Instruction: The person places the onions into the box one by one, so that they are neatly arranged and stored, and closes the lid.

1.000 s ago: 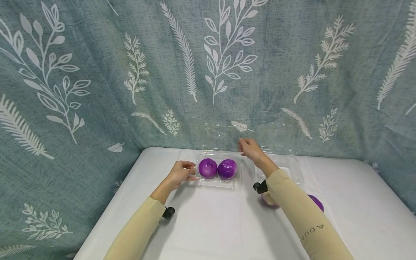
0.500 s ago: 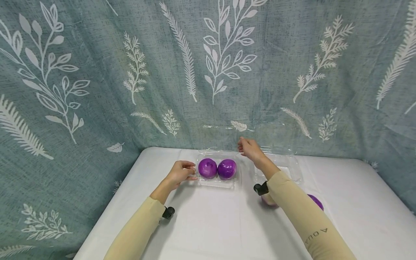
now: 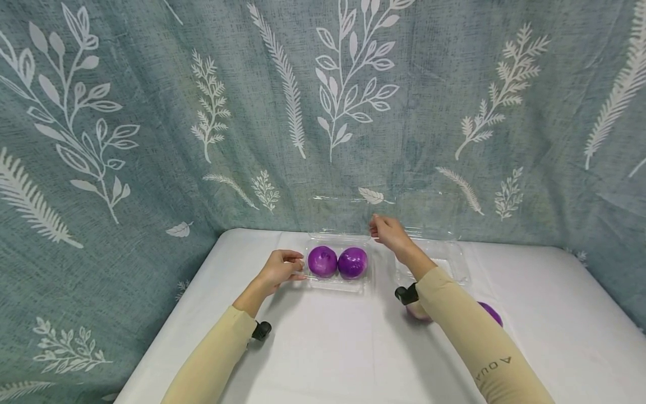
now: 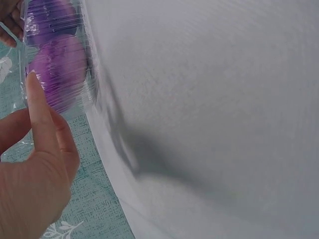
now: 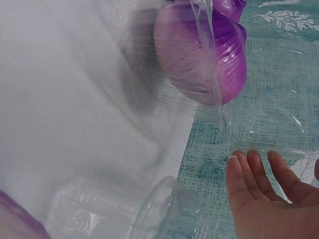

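Note:
Two round purple things [image 3: 322, 261] with paler patches, looking like red onions, lie side by side in a clear plastic clamshell container [image 3: 335, 286]. Its see-through lid [image 3: 339, 216] is raised at the back. My left hand [image 3: 278, 270] is at the container's left side, one straight finger [image 4: 40, 107] touching the clear wall and the other fingers apart from it. At the lid's right edge, my right hand [image 3: 390, 232] touches the clear plastic with nearly straight fingertips [image 5: 237, 167]. Much of its thumb lies outside the right wrist view.
A second clear container [image 3: 456, 261] stands open to the right. Nearer me, a pale purple round thing [image 3: 416, 312] and a darker purple one [image 3: 490, 314] are partly behind my right sleeve. Leaf-patterned curtain [image 3: 242, 112] borders the white table [image 3: 323, 348].
The left container's raised lid has shifted slightly, its top edge appearing a little lower. Both hands stay nearly where they were; the right forearm shifts very slightly.

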### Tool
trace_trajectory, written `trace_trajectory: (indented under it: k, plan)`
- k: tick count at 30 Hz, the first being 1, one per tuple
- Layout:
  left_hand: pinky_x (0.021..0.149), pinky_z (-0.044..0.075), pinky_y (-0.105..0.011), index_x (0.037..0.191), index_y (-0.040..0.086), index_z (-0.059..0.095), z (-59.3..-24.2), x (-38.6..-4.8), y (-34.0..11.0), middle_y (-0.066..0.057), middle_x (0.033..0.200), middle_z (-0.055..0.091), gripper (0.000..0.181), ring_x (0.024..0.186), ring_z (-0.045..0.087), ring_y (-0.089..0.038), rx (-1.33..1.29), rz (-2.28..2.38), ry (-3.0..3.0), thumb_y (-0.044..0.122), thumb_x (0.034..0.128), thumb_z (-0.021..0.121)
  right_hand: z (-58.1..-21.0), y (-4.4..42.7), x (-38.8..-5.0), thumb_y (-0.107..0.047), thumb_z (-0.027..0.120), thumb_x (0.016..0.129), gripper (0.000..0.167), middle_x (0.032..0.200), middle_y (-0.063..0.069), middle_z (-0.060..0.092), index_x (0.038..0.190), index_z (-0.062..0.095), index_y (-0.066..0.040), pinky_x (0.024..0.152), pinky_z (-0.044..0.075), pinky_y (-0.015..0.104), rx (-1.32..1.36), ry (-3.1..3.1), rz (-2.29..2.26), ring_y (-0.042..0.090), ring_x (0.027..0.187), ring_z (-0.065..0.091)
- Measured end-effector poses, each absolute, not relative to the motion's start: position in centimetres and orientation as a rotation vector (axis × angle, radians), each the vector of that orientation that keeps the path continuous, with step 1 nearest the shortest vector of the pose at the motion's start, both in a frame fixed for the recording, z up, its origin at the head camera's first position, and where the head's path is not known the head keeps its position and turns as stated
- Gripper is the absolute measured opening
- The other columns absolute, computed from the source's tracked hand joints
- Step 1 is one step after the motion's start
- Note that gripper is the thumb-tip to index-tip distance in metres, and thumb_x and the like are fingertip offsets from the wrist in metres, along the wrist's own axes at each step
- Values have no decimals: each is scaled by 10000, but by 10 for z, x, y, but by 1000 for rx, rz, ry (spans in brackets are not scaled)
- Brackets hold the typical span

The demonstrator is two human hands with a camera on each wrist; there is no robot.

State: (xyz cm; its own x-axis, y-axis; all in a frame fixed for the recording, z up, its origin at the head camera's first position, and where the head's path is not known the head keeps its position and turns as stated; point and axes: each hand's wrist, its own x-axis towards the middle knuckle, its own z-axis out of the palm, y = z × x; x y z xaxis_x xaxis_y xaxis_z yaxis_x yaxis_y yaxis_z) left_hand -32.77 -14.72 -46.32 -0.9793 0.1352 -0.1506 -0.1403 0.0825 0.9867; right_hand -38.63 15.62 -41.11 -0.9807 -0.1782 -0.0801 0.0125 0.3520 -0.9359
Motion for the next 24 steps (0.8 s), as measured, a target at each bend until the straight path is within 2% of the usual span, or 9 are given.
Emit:
trace_trajectory:
  k: [15, 24]
  plan:
    - [759, 652, -294, 1321, -152, 557, -462, -326, -147, -145, 1018, 551, 336, 878, 650, -256, -11, 1996, 2155, -100, 989, 548, -411, 159, -386, -405, 267, 1132, 641, 1403, 306, 496, 1422, 474, 128, 1150, 450, 477, -147, 2443, -1664, 399, 1310, 506]
    - [782, 652, -312, 1319, -140, 567, -462, -326, -147, -152, 1028, 555, 331, 951, 648, -304, -16, 1998, 2152, -91, 992, 551, -412, 159, -386, -399, 295, 1130, 625, 1381, 299, 521, 1396, 502, 127, 1136, 467, 470, -141, 2454, -1663, 394, 1296, 521]
